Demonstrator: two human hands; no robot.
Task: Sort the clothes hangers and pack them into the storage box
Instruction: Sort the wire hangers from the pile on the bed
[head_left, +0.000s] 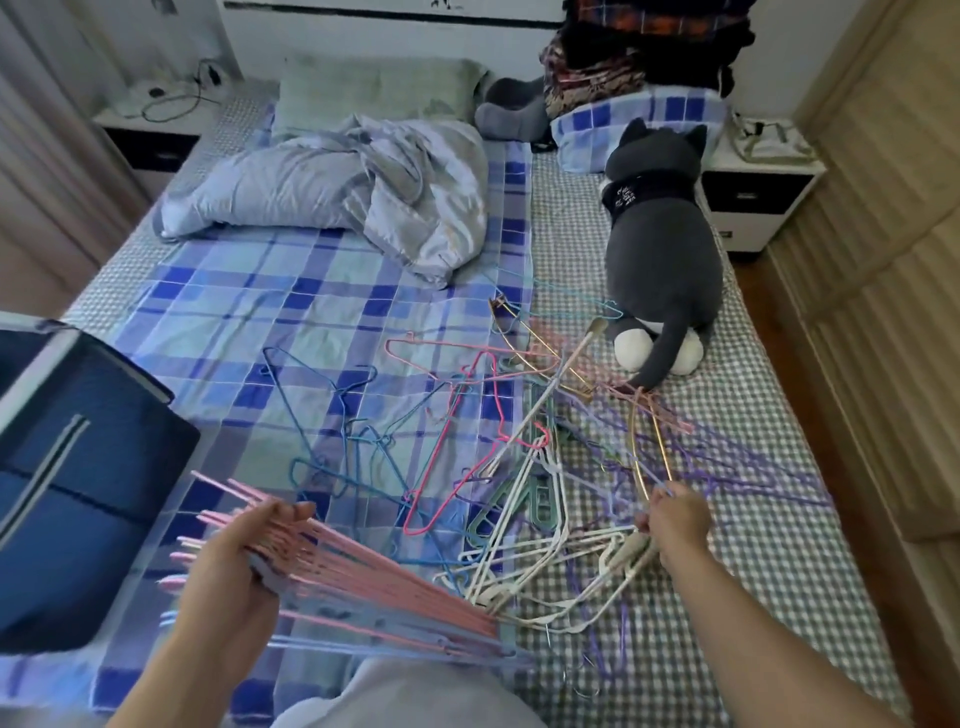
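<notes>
the left hand (244, 551) is clamped round a fanned bundle of pink hangers (363, 566), thin stiff rods, light but apt to splay. the right hand (675, 519) pinches a gold wire hanger (647, 457) in the tangled pile of hangers (519, 467) on the bed (234, 291). these slim coated wires look springy, and their hooks will likely snag; lifting by the neck near the hook should free each best. the dark blue storage box (78, 493) sits open at the left, with fabric sides.
</notes>
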